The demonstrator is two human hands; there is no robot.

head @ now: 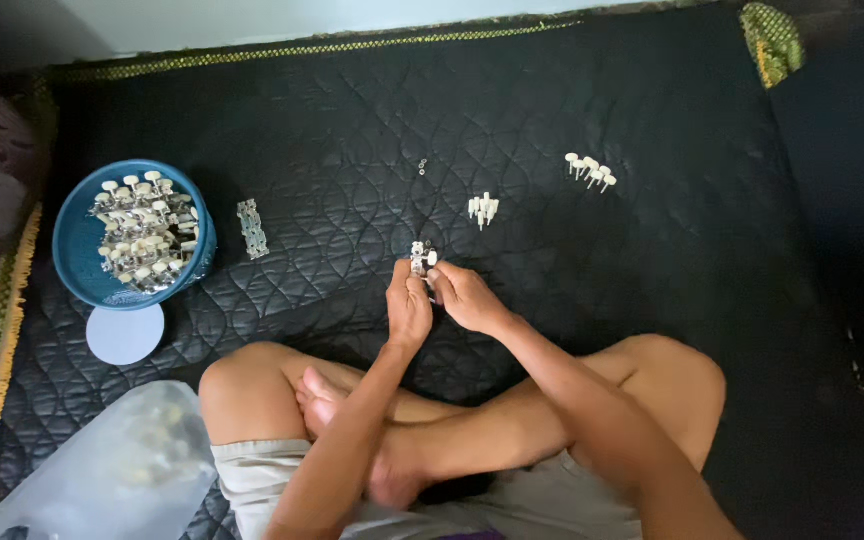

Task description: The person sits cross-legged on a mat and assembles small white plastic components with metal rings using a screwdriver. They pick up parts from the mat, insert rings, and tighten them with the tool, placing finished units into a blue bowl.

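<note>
1. A person sits cross-legged on a black quilted mat [572,110], the left hand [408,305] and right hand [467,297] closed together around a small metal tuning-peg assembly [422,256] held just above the mat.
2. A blue bowl [77,245] of like parts, with a metal strip [252,228] beside it, sits at left, its lid [125,334] just below.
3. White pegs [483,208] and white knobs [590,171] lie in two small piles ahead.
4. Judged from the grip, steady fingertip pressure keeps the small piece aligned.
</note>
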